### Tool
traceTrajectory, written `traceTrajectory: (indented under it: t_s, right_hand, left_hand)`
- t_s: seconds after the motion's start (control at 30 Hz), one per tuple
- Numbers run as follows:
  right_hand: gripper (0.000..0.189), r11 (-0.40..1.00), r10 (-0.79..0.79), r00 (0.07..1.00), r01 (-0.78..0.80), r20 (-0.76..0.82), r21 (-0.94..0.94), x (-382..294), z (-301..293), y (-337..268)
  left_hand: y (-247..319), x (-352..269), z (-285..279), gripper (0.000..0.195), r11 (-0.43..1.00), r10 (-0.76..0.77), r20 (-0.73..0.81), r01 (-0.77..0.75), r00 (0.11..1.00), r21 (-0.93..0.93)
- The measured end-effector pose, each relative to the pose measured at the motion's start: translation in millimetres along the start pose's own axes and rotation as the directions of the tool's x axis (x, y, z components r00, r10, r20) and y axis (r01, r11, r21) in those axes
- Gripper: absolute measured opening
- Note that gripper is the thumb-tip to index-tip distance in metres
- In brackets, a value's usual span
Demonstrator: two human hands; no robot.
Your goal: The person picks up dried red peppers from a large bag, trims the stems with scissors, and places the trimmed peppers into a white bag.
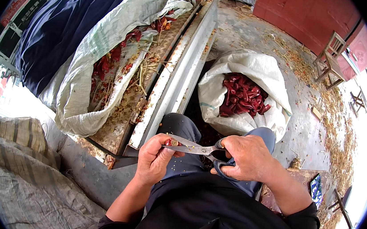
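Between the thumb and fingers of my left hand [155, 157] is a dried red chili pepper [174, 142], its stem end facing up and most of its body hidden by the fingers. My right hand [246, 156] grips the dark handles of a pair of scissors [200, 149]. The blades are spread, and their tips lie across the chili's stem end. Small seeds dot my trousers [181, 166] beneath. Beyond my knees stands a white woven sack [249, 62], rolled down around a heap of dried red chilies [242, 95].
Left of my knees runs a rusty metal table [126, 115]. On it lies an open woven sack [84, 70] with chilies and stalks, beside dark blue cloth [58, 24]. A wooden chair [331, 63] and scattered straw [336, 113] are at right; a phone [316, 190] lies nearby.
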State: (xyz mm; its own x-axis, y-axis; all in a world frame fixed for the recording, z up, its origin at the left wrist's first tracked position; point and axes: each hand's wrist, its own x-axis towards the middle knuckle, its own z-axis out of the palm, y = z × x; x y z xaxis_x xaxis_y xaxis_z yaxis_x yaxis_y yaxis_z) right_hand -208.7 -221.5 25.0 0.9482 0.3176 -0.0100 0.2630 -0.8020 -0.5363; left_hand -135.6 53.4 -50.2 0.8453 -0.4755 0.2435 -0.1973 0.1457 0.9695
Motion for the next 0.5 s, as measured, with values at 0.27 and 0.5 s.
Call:
traceTrajectory:
  t_s: [0.27, 0.5]
  right_hand:
    - [0.057, 0.990, -0.091, 0.996, 0.093, 0.023, -0.109, 1.6, -8.8, -1.5]
    - [0.056, 0.995, -0.089, 0.989, 0.093, 0.120, -0.029, 3.6, -8.5, 6.7]
  left_hand:
    - [-2.4, -6.0, -2.1, 0.015, 0.970, -0.116, 0.031, 0.120, 0.993, -0.211]
    - [1.4, -0.1, -4.8, 0.014, 0.993, -0.060, 0.073, 0.066, 0.996, -0.093]
